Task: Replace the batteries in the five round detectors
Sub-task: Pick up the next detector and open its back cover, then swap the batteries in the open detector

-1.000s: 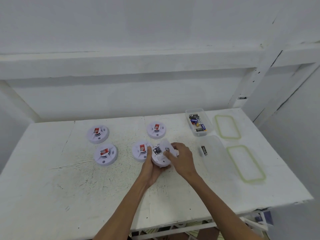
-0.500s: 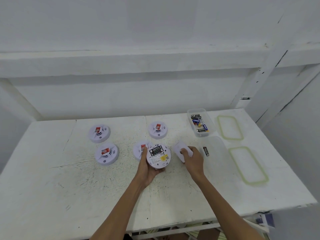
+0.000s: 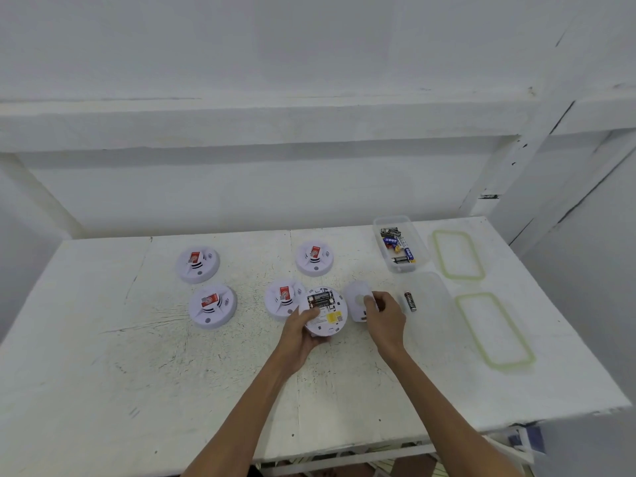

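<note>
white detectors with red labels; green-rimmed lids; black battery.

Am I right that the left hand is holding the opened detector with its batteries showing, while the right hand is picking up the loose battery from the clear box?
Not quite. The left hand does hold the opened detector, batteries showing, but the head view shows the right hand on the detached back cover. The loose battery lies untouched in the clear box.

White walls, scuffed white table.
</note>
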A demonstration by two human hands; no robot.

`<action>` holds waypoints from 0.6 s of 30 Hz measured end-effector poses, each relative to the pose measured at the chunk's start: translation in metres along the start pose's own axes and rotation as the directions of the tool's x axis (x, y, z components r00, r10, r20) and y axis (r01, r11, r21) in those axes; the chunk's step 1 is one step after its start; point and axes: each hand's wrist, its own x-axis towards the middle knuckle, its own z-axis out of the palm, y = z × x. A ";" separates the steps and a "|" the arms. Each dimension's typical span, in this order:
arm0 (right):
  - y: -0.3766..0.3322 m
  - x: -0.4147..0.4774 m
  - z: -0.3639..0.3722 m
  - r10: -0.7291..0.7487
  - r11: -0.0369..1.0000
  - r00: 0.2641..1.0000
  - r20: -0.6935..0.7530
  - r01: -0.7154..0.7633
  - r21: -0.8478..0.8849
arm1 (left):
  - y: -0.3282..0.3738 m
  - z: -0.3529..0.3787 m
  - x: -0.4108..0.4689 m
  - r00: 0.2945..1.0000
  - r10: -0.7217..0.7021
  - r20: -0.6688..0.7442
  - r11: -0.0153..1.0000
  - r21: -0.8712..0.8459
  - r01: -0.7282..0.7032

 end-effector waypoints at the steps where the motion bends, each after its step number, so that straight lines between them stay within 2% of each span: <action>1: 0.000 0.000 -0.001 -0.008 1.000 1.000 0.002 0.008 -0.014 | -0.001 0.001 0.001 1.000 0.013 -0.004 1.000 0.018 -0.013; 7: 0.000 0.005 -0.002 -0.091 0.990 0.996 0.014 0.092 -0.110 | -0.011 0.002 0.014 0.992 0.103 -0.073 0.988 0.120 -0.094; 14: 0.009 0.007 -0.003 -0.180 0.946 0.984 -0.003 0.172 -0.273 | -0.012 0.002 0.008 0.980 0.194 -0.051 0.950 0.258 -0.175; 18: 0.018 0.002 0.002 -0.229 0.887 0.973 0.023 0.219 -0.407 | -0.015 0.000 0.006 0.975 0.217 -0.041 0.930 0.314 -0.193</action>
